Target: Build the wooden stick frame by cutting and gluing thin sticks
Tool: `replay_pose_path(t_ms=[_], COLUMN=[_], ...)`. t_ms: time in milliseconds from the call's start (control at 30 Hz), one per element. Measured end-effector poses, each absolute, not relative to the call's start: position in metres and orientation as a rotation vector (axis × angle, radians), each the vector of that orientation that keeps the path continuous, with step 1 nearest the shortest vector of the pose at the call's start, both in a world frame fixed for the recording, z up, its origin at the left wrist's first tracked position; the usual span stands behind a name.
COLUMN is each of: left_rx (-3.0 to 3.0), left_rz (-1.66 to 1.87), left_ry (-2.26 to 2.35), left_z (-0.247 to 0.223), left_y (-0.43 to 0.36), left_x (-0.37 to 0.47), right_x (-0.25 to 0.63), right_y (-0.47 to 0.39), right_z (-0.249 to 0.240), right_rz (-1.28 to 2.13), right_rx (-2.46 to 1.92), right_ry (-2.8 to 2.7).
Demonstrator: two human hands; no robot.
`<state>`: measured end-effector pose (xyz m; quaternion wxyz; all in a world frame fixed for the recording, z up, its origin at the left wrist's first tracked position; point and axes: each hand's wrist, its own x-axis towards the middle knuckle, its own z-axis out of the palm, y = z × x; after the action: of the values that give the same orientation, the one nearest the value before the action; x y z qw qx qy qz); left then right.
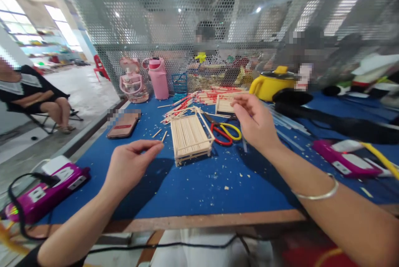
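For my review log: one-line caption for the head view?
Both hands, left hand and right hand, hover beside a stick frame on blue table.
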<state>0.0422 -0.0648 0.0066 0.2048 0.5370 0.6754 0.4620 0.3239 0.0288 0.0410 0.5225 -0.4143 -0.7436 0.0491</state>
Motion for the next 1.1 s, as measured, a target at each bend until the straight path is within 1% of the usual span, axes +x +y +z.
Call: replay_pose_path(t_ms=[67,167,267,467,700,933,1100], left_rx=[1.539,1.518,1.396,1.391,1.469,1.691,1.891], left_rz=[1.323,1.409,1.463,1.472,1.473,1.356,1.149], left_ry=[1.86,1.656,1.637,1.68,1.665,1.655,1.69], left_z=[0.02,0.026,0.013,-0.018,-0.021,-0.021,-0.024], left_y=[-0.043,-0.002,0.029,0.037,0.038,0.039,0.037], left_x=[0.041,0.045,0.047,0.029,0.021,0.022,0.022], right_x=[0.328,0.325,0.318,0.306,0.287,0.285,0.289], right_y=[0.029,0.022,0.012,-0.014,-0.019,-0.014,-0.009], right_z=[0.055,0.068,0.067,0.038,0.006,-0.002,-0.001], right_rz=[0.231,0.442,0.631,0.56,0.529,0.481,0.489], right_rx=[-1.222,-1.563,-1.652,-1.698,-1.577,-1.591,-1.671], right_ry=[-1.965,-2.451,-2.688,-2.512,-2.308,-2.179,-2.08])
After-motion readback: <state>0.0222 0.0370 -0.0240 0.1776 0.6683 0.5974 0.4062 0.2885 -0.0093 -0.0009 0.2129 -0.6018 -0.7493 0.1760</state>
